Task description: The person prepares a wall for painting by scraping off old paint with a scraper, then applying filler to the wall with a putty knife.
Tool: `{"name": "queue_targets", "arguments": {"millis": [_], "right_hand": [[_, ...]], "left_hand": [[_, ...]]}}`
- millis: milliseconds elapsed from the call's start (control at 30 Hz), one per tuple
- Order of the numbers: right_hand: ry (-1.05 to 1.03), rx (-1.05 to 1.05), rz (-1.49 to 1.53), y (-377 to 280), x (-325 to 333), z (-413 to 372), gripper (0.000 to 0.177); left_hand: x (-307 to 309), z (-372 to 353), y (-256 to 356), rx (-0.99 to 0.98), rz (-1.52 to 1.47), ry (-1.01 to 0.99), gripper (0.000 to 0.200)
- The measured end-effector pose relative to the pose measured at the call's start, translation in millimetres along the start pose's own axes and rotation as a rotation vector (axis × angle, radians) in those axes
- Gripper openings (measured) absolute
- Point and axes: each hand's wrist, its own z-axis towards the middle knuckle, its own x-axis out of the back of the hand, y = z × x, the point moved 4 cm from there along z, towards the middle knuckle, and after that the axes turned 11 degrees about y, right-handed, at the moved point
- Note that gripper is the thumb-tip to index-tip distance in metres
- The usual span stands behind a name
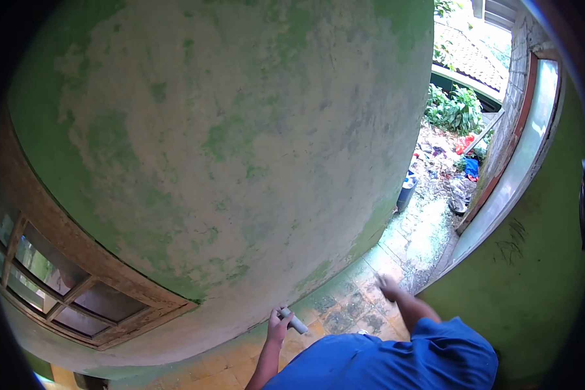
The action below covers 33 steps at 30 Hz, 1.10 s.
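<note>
My left hand [277, 325] is closed around a short, pale grey cylinder [295, 321], perhaps a roll or a tube; its exact kind is not clear. It is held low, near the foot of the wall. My right hand [389, 287] reaches out over the tiled floor toward the doorway side, apart from the wall. Motion blurs its fingers, so whether it holds anything cannot be made out. In front of me rises a wall [260, 136] with patchy green paint and large whitish bare areas.
A wooden-framed window [71, 286] is set in the wall at left. Yellowish tiles [224, 367] run along the wall's foot. At right, an open doorway shows a dark bucket [406, 192], scattered litter [435, 156] and plants [458, 109]. A green wall [500, 286] stands beside my right arm.
</note>
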Motion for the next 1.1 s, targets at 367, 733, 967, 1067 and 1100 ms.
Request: {"name": "queue_targets", "arguments": {"millis": [367, 733, 967, 1067, 1100], "right_hand": [[-0.276, -1.101, -0.132, 160.7, 25.9, -323.6, 0.067], [-0.218, -0.754, 0.481, 51.5, 137.8, -63.8, 0.042], [-0.674, -0.503, 0.790, -14.9, 159.6, 6.7, 0.028], [-0.702, -0.489, 0.930, -28.5, 151.0, 19.1, 0.027], [-0.716, -0.511, 0.947, -30.4, 148.7, 22.1, 0.027]], "left_hand": [[-105.3, 17.3, -17.4, -0.089, 0.088, 0.152, 0.044], [-292.5, 15.3, -22.5, -0.146, 0.304, -0.194, 0.042], [-331.8, 8.0, -40.5, -0.113, 0.333, -0.251, 0.040], [-337.8, 15.0, -39.5, -0.102, 0.423, -0.333, 0.038], [-340.8, 14.7, -34.9, -0.078, 0.400, -0.353, 0.037]]}}
